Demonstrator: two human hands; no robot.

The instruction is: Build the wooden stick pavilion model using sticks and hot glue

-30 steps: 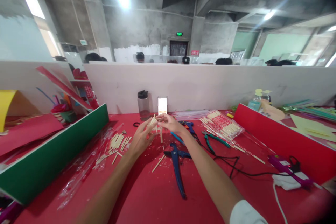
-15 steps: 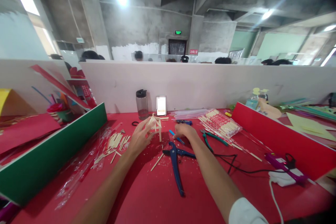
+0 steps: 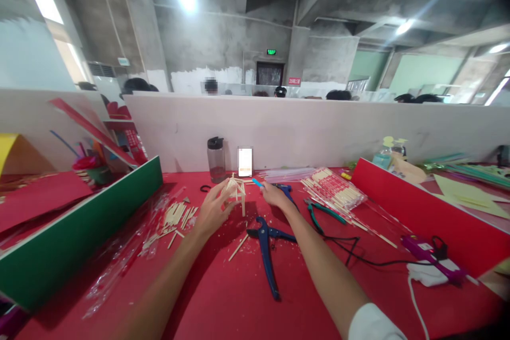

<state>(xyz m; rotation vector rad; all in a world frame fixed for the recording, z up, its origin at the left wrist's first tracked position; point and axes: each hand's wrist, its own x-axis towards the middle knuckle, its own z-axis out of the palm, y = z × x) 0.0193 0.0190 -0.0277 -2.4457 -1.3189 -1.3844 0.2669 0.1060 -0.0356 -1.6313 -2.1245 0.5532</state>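
My left hand [image 3: 215, 206] has its fingers round the left side of a small pale stick structure [image 3: 238, 187] on the red table. To its right, my right hand [image 3: 273, 195] is closed on a thin blue tool [image 3: 257, 183], whose tip points up and left toward the structure. A blue glue gun [image 3: 287, 191] lies just behind my right hand. Nearer the front are blue cutters [image 3: 264, 247] and a loose stick [image 3: 238, 248]. Cut stick pieces [image 3: 174, 213] lie left of my left hand.
Behind the structure stand a bottle [image 3: 216, 162] and a phone [image 3: 245, 162]. Right are green-handled pliers [image 3: 326, 211], packed sticks [image 3: 338, 187], a cable and a purple power strip [image 3: 428, 255]. Green [image 3: 99, 223] and red [image 3: 430, 212] boards flank the table.
My right hand has lifted the blue tool and swung its tip up and left, nearer the stick structure. My left hand has hardly moved.
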